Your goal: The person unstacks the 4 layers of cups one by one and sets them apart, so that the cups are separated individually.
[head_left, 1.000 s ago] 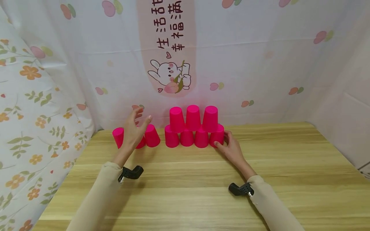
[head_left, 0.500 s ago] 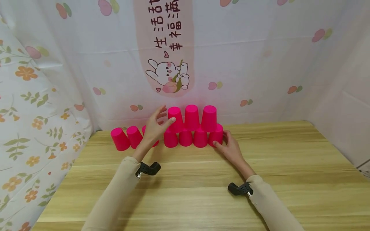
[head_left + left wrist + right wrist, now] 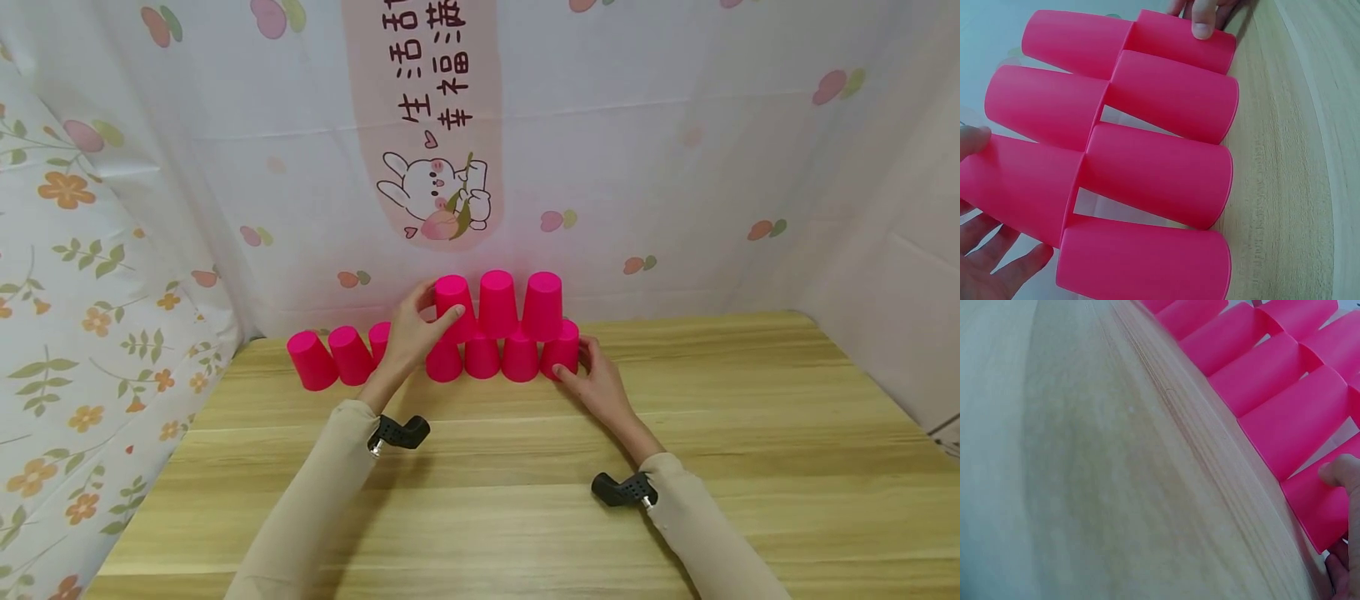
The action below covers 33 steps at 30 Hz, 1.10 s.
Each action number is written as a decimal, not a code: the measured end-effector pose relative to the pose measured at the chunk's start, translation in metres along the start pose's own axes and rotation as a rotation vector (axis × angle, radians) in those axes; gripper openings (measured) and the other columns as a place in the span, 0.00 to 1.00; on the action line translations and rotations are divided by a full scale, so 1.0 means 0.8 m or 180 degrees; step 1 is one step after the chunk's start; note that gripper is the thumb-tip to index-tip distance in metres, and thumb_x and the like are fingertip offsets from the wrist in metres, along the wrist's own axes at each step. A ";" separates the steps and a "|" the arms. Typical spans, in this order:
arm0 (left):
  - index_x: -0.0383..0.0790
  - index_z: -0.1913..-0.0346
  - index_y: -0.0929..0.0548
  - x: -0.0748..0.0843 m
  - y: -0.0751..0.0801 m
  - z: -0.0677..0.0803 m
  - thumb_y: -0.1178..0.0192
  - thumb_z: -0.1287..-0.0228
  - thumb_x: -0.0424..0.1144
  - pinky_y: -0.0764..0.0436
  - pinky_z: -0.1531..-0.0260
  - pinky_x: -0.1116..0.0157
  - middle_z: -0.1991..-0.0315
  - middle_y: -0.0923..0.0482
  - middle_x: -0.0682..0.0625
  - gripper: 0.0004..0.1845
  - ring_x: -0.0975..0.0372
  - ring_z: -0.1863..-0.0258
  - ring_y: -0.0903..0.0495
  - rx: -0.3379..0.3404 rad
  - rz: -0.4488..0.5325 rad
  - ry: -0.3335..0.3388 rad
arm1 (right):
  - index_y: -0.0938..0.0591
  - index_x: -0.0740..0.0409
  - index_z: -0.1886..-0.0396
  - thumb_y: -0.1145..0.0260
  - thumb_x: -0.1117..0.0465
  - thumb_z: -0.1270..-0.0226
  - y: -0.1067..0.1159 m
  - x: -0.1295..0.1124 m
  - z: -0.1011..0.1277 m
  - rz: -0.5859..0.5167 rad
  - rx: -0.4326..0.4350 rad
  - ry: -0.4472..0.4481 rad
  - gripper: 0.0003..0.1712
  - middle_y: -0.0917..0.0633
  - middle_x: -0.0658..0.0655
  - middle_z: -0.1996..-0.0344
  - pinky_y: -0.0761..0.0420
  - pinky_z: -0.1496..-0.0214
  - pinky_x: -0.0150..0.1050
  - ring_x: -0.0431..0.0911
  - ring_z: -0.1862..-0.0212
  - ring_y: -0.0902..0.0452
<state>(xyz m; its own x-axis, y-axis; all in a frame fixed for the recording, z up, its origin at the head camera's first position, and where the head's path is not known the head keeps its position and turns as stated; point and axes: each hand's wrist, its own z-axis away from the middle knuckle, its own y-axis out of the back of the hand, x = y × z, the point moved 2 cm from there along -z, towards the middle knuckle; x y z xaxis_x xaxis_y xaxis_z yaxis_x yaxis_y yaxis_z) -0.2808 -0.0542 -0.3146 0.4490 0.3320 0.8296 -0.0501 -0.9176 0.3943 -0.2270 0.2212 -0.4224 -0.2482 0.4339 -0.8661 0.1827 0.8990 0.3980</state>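
Three upside-down hot-pink cups stand on a lower row of several matching cups. My left hand [image 3: 408,335] holds the left cup of the upper row [image 3: 452,293], thumb on its near side and fingers around its left side. In the left wrist view, the thumb lies on that cup [image 3: 1019,181] and the fingertips reach its lower edge. My right hand [image 3: 602,390] grips the rightmost cup of the lower row [image 3: 558,354] between thumb and fingers. The right wrist view shows the thumb on this cup [image 3: 1313,503].
Three more pink cups stand to the left, among them the outermost cup [image 3: 312,362]; my left hand and wrist partly cover the nearest one [image 3: 378,337]. All are on a wooden table [image 3: 510,500]. A printed white curtain [image 3: 637,167] hangs close behind the stack.
My left hand has moved right from the separate cups to the upper row's left cup and closed around it. My right hand has stayed on the same cup.
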 end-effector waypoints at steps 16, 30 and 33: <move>0.35 0.41 0.30 0.010 0.016 0.003 0.34 0.45 0.41 0.19 0.61 0.58 0.49 0.23 0.44 0.30 0.54 0.51 0.25 0.0407 -0.0453 -0.0344 | 0.37 0.66 0.38 0.33 0.61 0.41 -0.002 -0.001 0.001 -0.0010 -0.0044 -0.0015 0.34 0.28 0.66 0.42 0.33 0.39 0.50 0.58 0.40 0.32; 0.34 0.41 0.29 0.024 0.048 0.009 0.33 0.45 0.41 0.19 0.62 0.58 0.52 0.22 0.43 0.29 0.55 0.53 0.23 0.0516 -0.0491 -0.0488 | 0.36 0.67 0.39 0.33 0.61 0.41 0.005 -0.002 -0.002 0.0021 -0.0012 -0.0038 0.34 0.28 0.66 0.42 0.33 0.39 0.49 0.58 0.41 0.32; 0.35 0.41 0.29 0.027 0.057 0.016 0.34 0.44 0.41 0.19 0.62 0.58 0.53 0.22 0.44 0.29 0.55 0.54 0.23 0.0542 -0.0482 -0.0471 | 0.37 0.67 0.38 0.33 0.60 0.41 0.003 -0.001 -0.001 0.0039 -0.0039 -0.0051 0.35 0.28 0.66 0.42 0.33 0.39 0.49 0.58 0.41 0.32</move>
<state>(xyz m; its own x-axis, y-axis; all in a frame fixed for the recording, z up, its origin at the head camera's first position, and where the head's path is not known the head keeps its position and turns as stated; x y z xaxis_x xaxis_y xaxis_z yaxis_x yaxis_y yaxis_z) -0.2618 -0.0919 -0.2841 0.5660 0.4442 0.6945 0.1728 -0.8876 0.4269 -0.2271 0.2227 -0.4202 -0.2308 0.4439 -0.8658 0.1738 0.8944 0.4122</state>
